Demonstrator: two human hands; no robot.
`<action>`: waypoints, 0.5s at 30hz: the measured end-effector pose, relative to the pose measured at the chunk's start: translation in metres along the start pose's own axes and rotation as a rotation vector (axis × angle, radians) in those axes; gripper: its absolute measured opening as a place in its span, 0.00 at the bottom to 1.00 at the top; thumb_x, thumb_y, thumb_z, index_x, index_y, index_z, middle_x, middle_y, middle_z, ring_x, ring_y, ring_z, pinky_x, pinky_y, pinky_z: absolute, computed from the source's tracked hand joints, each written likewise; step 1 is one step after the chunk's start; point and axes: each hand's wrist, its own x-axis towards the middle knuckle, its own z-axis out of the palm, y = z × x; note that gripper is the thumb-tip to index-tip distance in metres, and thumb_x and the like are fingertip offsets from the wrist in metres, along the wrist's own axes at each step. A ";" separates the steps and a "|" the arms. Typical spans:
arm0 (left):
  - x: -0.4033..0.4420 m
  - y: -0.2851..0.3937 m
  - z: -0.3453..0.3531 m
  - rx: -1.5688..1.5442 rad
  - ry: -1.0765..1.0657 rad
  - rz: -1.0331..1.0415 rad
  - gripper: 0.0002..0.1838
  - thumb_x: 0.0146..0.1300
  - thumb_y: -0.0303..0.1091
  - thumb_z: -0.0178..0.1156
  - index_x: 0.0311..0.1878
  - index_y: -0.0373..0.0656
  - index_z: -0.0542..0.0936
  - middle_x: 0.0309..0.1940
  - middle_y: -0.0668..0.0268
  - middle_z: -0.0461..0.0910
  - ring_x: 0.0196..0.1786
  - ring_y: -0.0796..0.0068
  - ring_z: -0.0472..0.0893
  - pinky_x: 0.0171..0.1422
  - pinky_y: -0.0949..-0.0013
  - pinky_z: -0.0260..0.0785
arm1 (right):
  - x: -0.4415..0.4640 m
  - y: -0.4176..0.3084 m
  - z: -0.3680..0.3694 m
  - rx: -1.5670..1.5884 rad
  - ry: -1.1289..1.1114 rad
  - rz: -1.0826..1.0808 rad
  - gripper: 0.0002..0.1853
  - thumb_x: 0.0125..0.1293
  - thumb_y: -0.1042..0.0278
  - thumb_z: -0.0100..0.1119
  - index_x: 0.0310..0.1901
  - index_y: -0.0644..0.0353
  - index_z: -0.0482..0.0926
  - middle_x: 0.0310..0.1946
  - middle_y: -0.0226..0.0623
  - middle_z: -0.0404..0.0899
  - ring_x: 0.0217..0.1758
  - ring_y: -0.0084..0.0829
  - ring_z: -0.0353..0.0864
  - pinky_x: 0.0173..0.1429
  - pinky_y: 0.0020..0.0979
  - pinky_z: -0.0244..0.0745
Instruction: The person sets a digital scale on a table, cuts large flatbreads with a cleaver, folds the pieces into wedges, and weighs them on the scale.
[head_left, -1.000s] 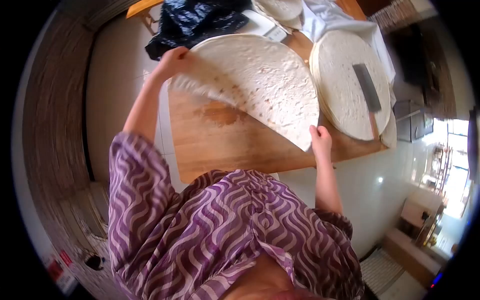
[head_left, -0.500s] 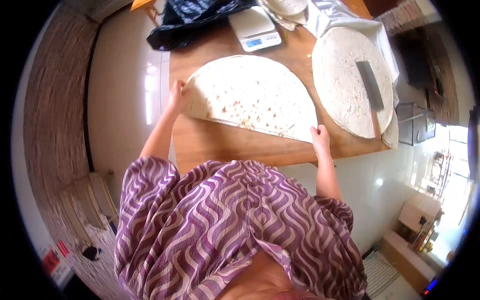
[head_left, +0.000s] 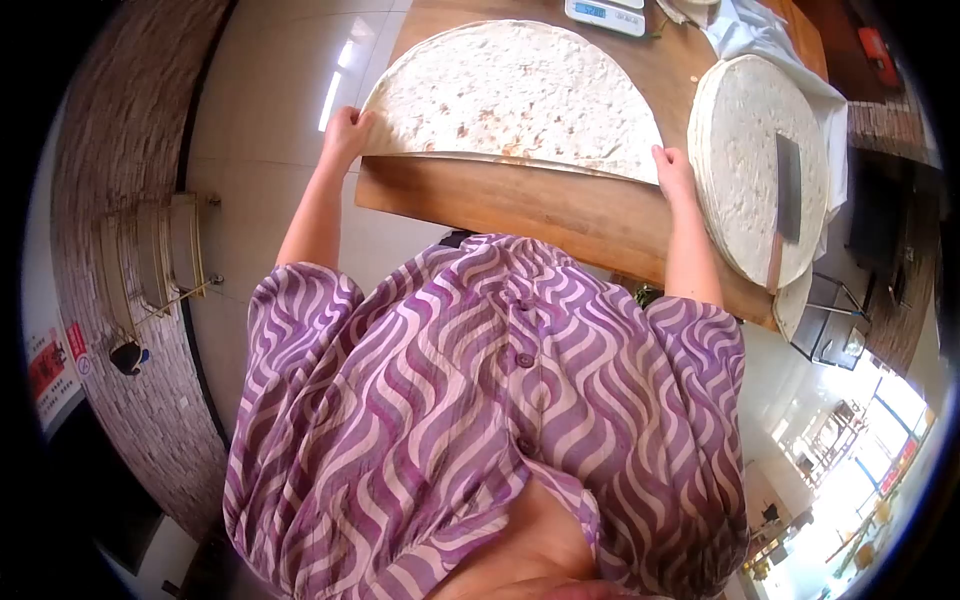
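Folded flatbread, over the wooden table, spans the gap between hands — I see, remotely, left hand and right hand each pinching one corner, fingers closed.

The bread I grip is matt and rough, the table smooth wood, the blade metal, the scale smooth plastic.
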 end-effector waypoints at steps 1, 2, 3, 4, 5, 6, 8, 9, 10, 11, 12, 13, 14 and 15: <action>0.000 0.003 -0.002 0.016 -0.005 -0.016 0.20 0.53 0.44 0.60 0.36 0.33 0.78 0.28 0.55 0.80 0.33 0.65 0.79 0.40 0.65 0.71 | 0.000 -0.001 -0.001 0.002 -0.013 0.018 0.20 0.63 0.52 0.56 0.37 0.66 0.78 0.28 0.37 0.79 0.32 0.28 0.74 0.40 0.31 0.69; 0.000 0.006 -0.003 0.028 -0.008 -0.029 0.20 0.53 0.44 0.60 0.36 0.33 0.78 0.28 0.55 0.80 0.32 0.65 0.79 0.40 0.65 0.71 | 0.001 -0.001 -0.001 0.003 -0.021 0.034 0.19 0.63 0.52 0.56 0.36 0.66 0.78 0.28 0.37 0.78 0.32 0.28 0.74 0.40 0.31 0.69; 0.000 0.007 -0.004 0.018 -0.014 -0.048 0.20 0.53 0.44 0.60 0.35 0.33 0.78 0.28 0.55 0.80 0.32 0.64 0.79 0.40 0.64 0.71 | 0.002 0.003 0.000 0.009 -0.014 0.017 0.19 0.63 0.53 0.56 0.36 0.66 0.78 0.28 0.37 0.78 0.32 0.28 0.74 0.40 0.31 0.69; 0.000 0.008 -0.004 0.008 -0.022 -0.067 0.20 0.52 0.45 0.60 0.35 0.33 0.78 0.27 0.54 0.80 0.32 0.63 0.79 0.40 0.64 0.71 | 0.005 0.008 0.003 0.016 -0.008 0.001 0.19 0.63 0.53 0.56 0.36 0.66 0.78 0.27 0.37 0.78 0.32 0.28 0.74 0.40 0.31 0.69; 0.000 0.008 -0.004 0.000 -0.032 -0.085 0.20 0.52 0.45 0.60 0.35 0.33 0.78 0.27 0.54 0.80 0.32 0.63 0.79 0.40 0.63 0.71 | 0.008 0.014 0.005 0.022 -0.002 -0.012 0.19 0.63 0.53 0.56 0.35 0.66 0.78 0.27 0.37 0.78 0.32 0.28 0.74 0.39 0.31 0.69; 0.002 0.005 -0.002 0.011 -0.010 -0.056 0.20 0.52 0.45 0.60 0.34 0.33 0.78 0.27 0.54 0.80 0.32 0.62 0.79 0.40 0.63 0.71 | 0.005 0.009 0.003 0.026 -0.002 -0.013 0.19 0.63 0.53 0.56 0.35 0.66 0.78 0.27 0.37 0.78 0.31 0.28 0.74 0.39 0.31 0.69; 0.005 -0.002 -0.003 0.041 0.027 0.000 0.20 0.51 0.44 0.61 0.34 0.33 0.78 0.26 0.53 0.80 0.32 0.61 0.79 0.40 0.62 0.71 | -0.005 -0.004 -0.001 0.036 -0.007 -0.005 0.19 0.63 0.54 0.56 0.35 0.65 0.77 0.27 0.37 0.78 0.31 0.28 0.73 0.39 0.31 0.69; 0.006 -0.002 -0.003 0.052 0.020 -0.004 0.20 0.51 0.44 0.61 0.33 0.33 0.78 0.27 0.52 0.80 0.33 0.60 0.79 0.40 0.62 0.71 | -0.006 -0.002 -0.001 0.029 -0.003 -0.015 0.18 0.63 0.54 0.56 0.35 0.65 0.77 0.27 0.37 0.78 0.31 0.28 0.73 0.39 0.31 0.69; 0.007 -0.001 -0.003 0.062 0.015 -0.006 0.19 0.51 0.44 0.61 0.33 0.33 0.78 0.27 0.52 0.80 0.33 0.60 0.79 0.40 0.62 0.71 | -0.006 -0.002 -0.001 0.021 0.001 -0.026 0.18 0.63 0.54 0.56 0.35 0.65 0.77 0.27 0.37 0.77 0.31 0.28 0.73 0.38 0.31 0.69; 0.007 0.000 -0.003 0.071 0.009 -0.009 0.19 0.50 0.44 0.61 0.33 0.33 0.78 0.27 0.52 0.80 0.33 0.59 0.80 0.40 0.62 0.71 | -0.006 -0.002 -0.001 0.012 0.006 -0.038 0.18 0.63 0.54 0.56 0.35 0.65 0.77 0.26 0.37 0.77 0.31 0.28 0.73 0.38 0.31 0.68; 0.008 0.001 -0.003 0.065 0.008 -0.014 0.19 0.50 0.44 0.61 0.33 0.33 0.78 0.27 0.51 0.80 0.33 0.59 0.80 0.40 0.62 0.71 | -0.005 0.001 -0.001 0.018 -0.002 -0.042 0.18 0.63 0.54 0.56 0.35 0.65 0.77 0.27 0.37 0.77 0.31 0.28 0.73 0.38 0.31 0.68; 0.008 0.001 -0.003 0.058 0.006 -0.020 0.19 0.50 0.43 0.61 0.33 0.33 0.78 0.28 0.51 0.80 0.33 0.59 0.80 0.41 0.62 0.71 | -0.005 0.003 -0.001 0.023 -0.009 -0.046 0.18 0.63 0.54 0.56 0.35 0.65 0.77 0.27 0.37 0.77 0.31 0.28 0.73 0.38 0.31 0.68; 0.008 0.002 -0.004 0.051 0.006 -0.025 0.19 0.50 0.43 0.61 0.32 0.33 0.77 0.28 0.51 0.80 0.33 0.59 0.80 0.41 0.62 0.71 | -0.004 0.005 0.000 0.029 -0.017 -0.050 0.18 0.63 0.54 0.56 0.35 0.65 0.77 0.27 0.38 0.78 0.31 0.28 0.73 0.38 0.31 0.68; 0.007 0.001 -0.009 0.057 0.002 -0.021 0.19 0.51 0.43 0.61 0.32 0.32 0.77 0.28 0.51 0.80 0.34 0.59 0.79 0.41 0.62 0.71 | -0.007 0.000 0.000 0.022 -0.028 -0.043 0.18 0.63 0.54 0.56 0.35 0.65 0.77 0.27 0.38 0.78 0.31 0.28 0.74 0.38 0.31 0.69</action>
